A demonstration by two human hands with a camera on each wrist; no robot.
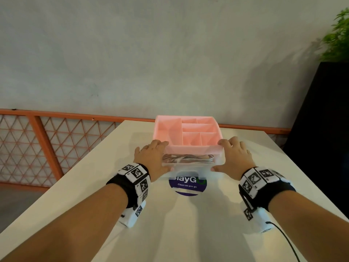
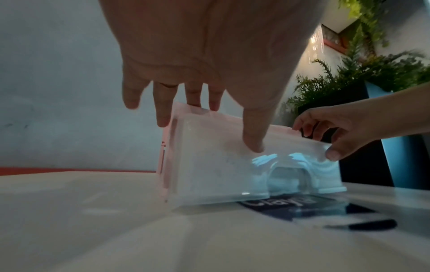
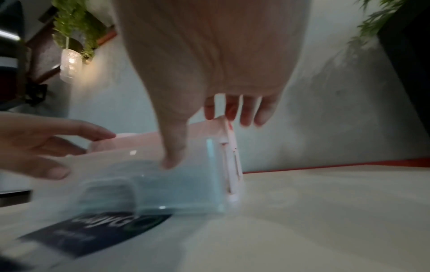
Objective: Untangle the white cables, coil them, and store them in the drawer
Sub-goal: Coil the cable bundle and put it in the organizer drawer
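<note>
A pink organizer (image 1: 170, 129) with open top compartments stands on the white table (image 1: 179, 227). Its clear drawer (image 1: 190, 168) sticks out a little toward me, and the coiled white cables (image 1: 187, 158) lie inside it. My left hand (image 1: 153, 157) is at the drawer's left corner and my right hand (image 1: 236, 156) at its right corner. Both thumbs press the clear drawer front (image 2: 221, 165), and the fingers reach over the organizer's top front edge. In the right wrist view my right hand (image 3: 209, 64) has its thumb on the drawer (image 3: 163, 184).
A round purple sticker (image 1: 187, 188) lies on the table just in front of the drawer. An orange lattice railing (image 1: 47, 133) runs behind the table at left. At right stands a black planter (image 1: 324, 120) with a green plant (image 1: 338, 35).
</note>
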